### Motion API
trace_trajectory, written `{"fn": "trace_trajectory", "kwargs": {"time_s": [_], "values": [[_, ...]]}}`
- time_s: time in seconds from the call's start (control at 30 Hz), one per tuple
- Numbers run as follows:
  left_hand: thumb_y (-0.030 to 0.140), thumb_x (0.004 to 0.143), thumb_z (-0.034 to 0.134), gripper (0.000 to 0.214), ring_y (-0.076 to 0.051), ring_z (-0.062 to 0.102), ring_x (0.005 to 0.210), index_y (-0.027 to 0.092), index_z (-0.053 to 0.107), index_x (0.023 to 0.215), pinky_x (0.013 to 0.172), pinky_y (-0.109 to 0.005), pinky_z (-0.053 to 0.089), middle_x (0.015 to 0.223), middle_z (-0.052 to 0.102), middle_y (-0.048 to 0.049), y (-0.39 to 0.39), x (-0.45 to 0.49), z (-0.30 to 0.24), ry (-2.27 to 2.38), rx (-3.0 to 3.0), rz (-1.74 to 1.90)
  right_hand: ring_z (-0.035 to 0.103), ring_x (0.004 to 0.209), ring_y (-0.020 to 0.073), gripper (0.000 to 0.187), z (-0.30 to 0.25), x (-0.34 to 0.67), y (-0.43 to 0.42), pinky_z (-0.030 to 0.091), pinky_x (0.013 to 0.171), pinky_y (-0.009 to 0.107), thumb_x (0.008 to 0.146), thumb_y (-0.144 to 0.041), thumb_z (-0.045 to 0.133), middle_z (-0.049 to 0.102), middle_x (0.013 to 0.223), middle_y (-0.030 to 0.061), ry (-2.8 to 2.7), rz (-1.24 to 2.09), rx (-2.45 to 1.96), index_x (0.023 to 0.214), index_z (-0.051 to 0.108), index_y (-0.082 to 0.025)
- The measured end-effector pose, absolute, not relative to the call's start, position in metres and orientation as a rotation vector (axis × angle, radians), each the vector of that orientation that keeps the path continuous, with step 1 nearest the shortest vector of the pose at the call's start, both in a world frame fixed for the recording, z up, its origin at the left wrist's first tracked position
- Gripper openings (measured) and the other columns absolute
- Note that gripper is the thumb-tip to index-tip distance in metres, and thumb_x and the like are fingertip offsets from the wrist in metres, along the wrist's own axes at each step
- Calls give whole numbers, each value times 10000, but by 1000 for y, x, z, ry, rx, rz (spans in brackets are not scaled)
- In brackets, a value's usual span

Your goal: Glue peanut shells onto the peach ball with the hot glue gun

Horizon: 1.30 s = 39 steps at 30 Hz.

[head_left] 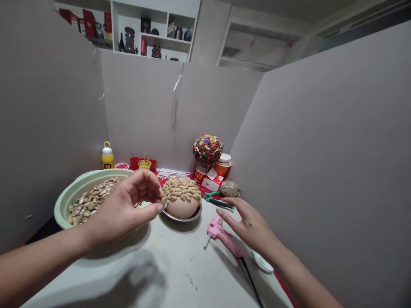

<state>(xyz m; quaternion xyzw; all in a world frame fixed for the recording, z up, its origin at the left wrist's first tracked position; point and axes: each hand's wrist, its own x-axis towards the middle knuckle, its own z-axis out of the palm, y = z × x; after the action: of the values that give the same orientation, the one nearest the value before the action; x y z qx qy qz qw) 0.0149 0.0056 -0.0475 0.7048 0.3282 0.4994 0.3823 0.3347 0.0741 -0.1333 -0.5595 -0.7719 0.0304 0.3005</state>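
My left hand (123,209) pinches a small peanut shell (165,201) between thumb and fingertips, just left of a pale round form (183,208). That form has peanut shells (181,189) covering its upper part and a bare, smooth lower part. It rests in a shallow metal dish (186,220). Beneath and beyond my left wrist stands a light green basin (61,211) holding many loose shells (93,201). My right hand (250,224) hovers with fingers apart and nothing in them. Just left of it, a pink hot glue gun (224,240) lies on the table, nozzle toward the lower left.
Green-handled pliers (221,202) and a twine ball (230,188) lie beyond my right hand. Behind stand a multicoloured ball (208,149), paper cups (221,168), small red cups (134,162) and a yellow bottle (108,158). Grey panels (337,149) enclose the table; a cord (252,282) trails forward.
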Motion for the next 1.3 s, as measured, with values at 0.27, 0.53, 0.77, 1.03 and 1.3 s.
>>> {"fn": "trace_trajectory", "kwargs": {"time_s": [0.27, 0.53, 0.77, 1.03, 1.3], "values": [[43, 779, 564, 181, -119, 572, 776, 184, 513, 880, 739, -281, 515, 847, 569, 8, 55, 41, -65, 990, 2243, 1082, 349, 1372, 275, 567, -122, 283, 148, 292, 1119, 477, 878, -549, 531, 398, 1467, 134, -2128, 213, -1031, 1345, 500, -230], [41, 767, 532, 184, -127, 571, 763, 183, 536, 884, 706, -275, 499, 833, 595, -2, 79, 47, -64, 1051, 2444, 971, 411, 1343, 306, 615, -136, 270, 193, 324, 1096, 507, 829, -567, 625, 462, 1453, 114, -2234, 508, -893, 1359, 530, -271], [43, 775, 516, 190, -135, 585, 788, 185, 538, 899, 721, -276, 499, 853, 606, -12, 95, 54, -71, 1052, 2536, 892, 560, 1194, 282, 522, -134, 269, 197, 409, 1042, 449, 793, -464, 670, 626, 1281, 98, -2072, 672, -947, 1242, 634, -199], [68, 827, 496, 170, -154, 594, 739, 182, 514, 952, 648, -276, 482, 850, 632, -35, 102, 52, -80, 998, 2786, 843, 594, 1158, 263, 455, -131, 267, 205, 435, 1018, 423, 806, -447, 652, 662, 1237, 82, -1930, 853, -1019, 1181, 673, -190], [75, 885, 454, 159, -177, 593, 752, 184, 476, 999, 654, -303, 498, 854, 626, -60, 121, 53, -94, 852, 3115, 779, 579, 1175, 252, 445, -137, 267, 202, 409, 1044, 420, 804, -441, 668, 664, 1233, 56, -1880, 880, -1021, 1186, 668, -213]]}}
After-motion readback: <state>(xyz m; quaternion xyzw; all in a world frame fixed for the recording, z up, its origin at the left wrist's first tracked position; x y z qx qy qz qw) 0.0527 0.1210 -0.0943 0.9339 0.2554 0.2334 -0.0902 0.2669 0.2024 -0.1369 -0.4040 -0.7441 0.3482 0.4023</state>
